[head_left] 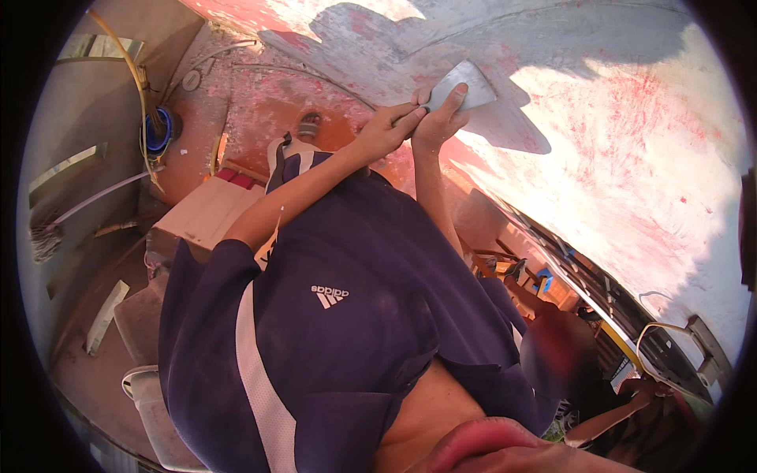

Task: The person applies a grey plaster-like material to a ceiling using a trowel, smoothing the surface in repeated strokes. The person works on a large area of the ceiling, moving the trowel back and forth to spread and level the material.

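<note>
As we look down through the head view, both bare hands come together at the far middle, on a flat grey scraper (478, 85). Our left hand (388, 131) is closed about its left end, the fingers pinching there, though the overlapping hands hide just how they sit. Our right hand (435, 131) grips it from the near side, the thumb laid flat along the grey face. The scraper stands tilted in front of a pale, red-blotched surface (639, 134), and its shadow falls on that surface to the right; whether an edge touches, we cannot tell.

We wear a dark blue shirt (347, 339) with pale stripes, and a sandalled foot (308, 128) shows just left of our hands. On the far left a blue pail (158, 146) stands near a yellow hose (134, 69). Closer to us, on the left, are a pale brown box (206, 209) and a whitish bucket (158, 410). At the near right, another person's forearm (603, 423) shows, well apart from our hands.
</note>
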